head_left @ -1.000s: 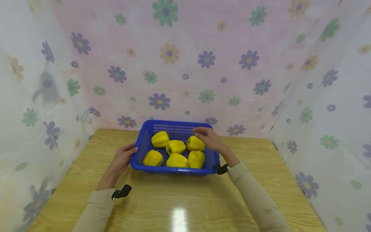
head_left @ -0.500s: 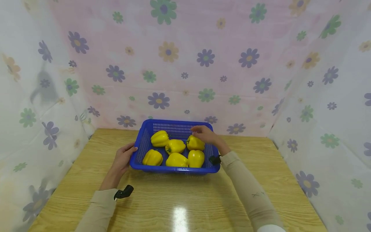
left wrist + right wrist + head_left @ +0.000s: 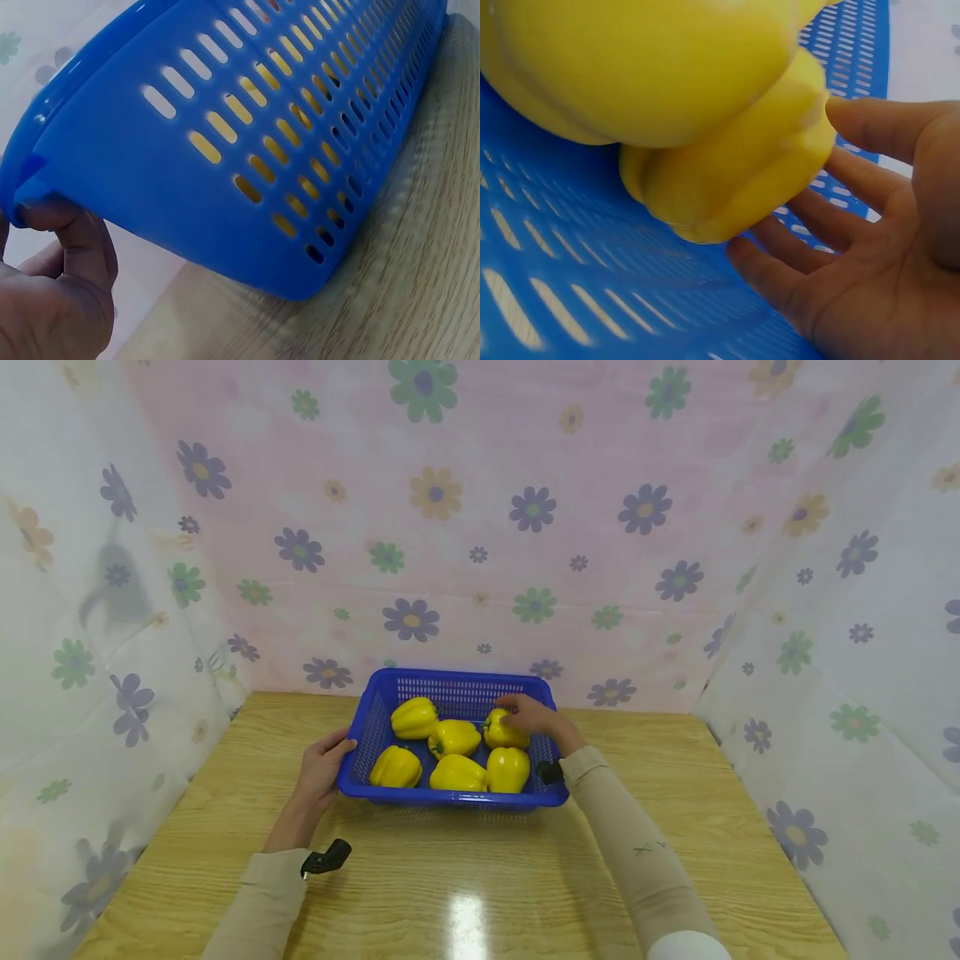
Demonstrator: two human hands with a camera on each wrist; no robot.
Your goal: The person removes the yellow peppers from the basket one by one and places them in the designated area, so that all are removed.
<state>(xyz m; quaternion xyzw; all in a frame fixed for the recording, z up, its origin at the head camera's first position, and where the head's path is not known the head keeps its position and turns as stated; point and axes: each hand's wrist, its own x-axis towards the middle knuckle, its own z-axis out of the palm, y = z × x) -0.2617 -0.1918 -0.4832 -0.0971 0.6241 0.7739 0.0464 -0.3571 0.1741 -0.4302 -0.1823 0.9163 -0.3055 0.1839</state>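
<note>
A blue plastic basket with slotted walls stands on the table and holds several yellow bell peppers. My left hand grips the basket's left rim, its fingers hooked at the edge in the left wrist view. Inside the basket, at the back right, my right hand reaches over one yellow bell pepper. In the right wrist view the thumb and spread fingers lie along that bell pepper, and the palm stands off from it. Another bell pepper fills the foreground there.
More bell peppers lie close by: one at the front right, one in the middle and one at the back left. The wooden table meets a flower-patterned cloth backdrop behind and at both sides.
My right hand has come down lower over the back-right bell pepper, its forearm shifting left. The left hand keeps its grip on the rim, and the basket has hardly moved.
</note>
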